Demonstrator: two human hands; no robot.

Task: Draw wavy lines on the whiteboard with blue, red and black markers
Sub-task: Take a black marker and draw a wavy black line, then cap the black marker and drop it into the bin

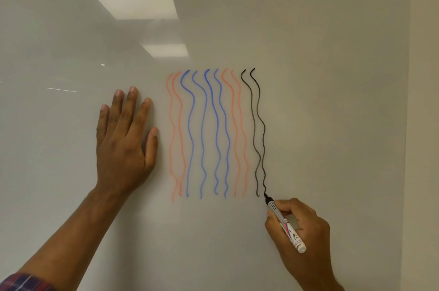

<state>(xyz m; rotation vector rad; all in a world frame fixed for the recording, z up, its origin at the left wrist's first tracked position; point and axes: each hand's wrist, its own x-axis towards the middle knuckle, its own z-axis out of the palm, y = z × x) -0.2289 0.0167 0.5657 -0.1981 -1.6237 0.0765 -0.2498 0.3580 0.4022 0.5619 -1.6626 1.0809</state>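
The left hand (123, 145) lies flat against the whiteboard (332, 77), its fingers (129, 110) straight and slightly apart, just left of the drawing. The right hand (301, 231) sits lower right, fingers curled and clamped on a black marker (283, 224) that is tilted with its tip up-left. The tip touches the board at the bottom end of the rightmost of the black wavy lines (263, 134). Left of those run red wavy lines (179, 110) on either side of the blue wavy lines (203, 124), all roughly vertical. A plaid sleeve (21, 282) shows at the bottom left corner.
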